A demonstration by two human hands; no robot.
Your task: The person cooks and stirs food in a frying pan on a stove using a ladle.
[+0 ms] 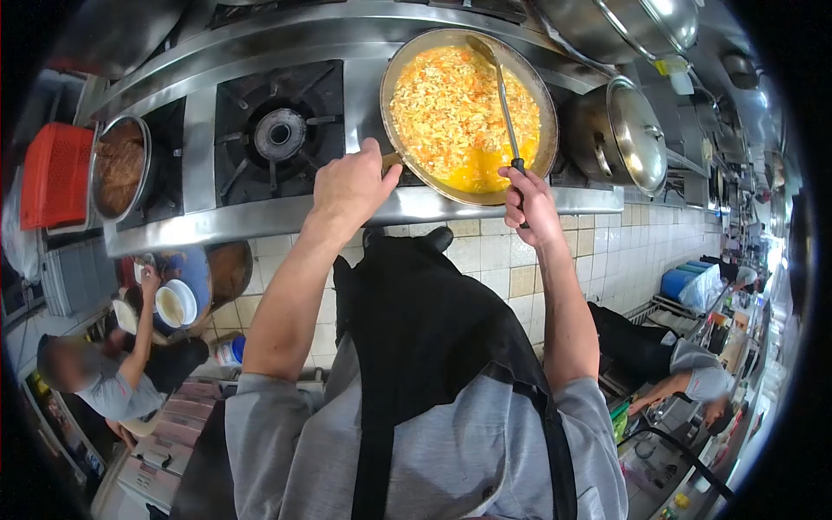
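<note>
Firmly, the right hand clasps a long spoon in the broad pan of chopped food, upper centre, while the left hand closes round the pan's handle; bracing there and sweeping slow and deep should mix evenly without spills.

Remote ct: stove

On my feed I ct 1 L hand, 1 R hand, 1 lg pan, 1 long-hdl spoon, 1 lidded pot by pan, 1 burner head, 1 red basket, 2 nearer co-wkrs.
</note>
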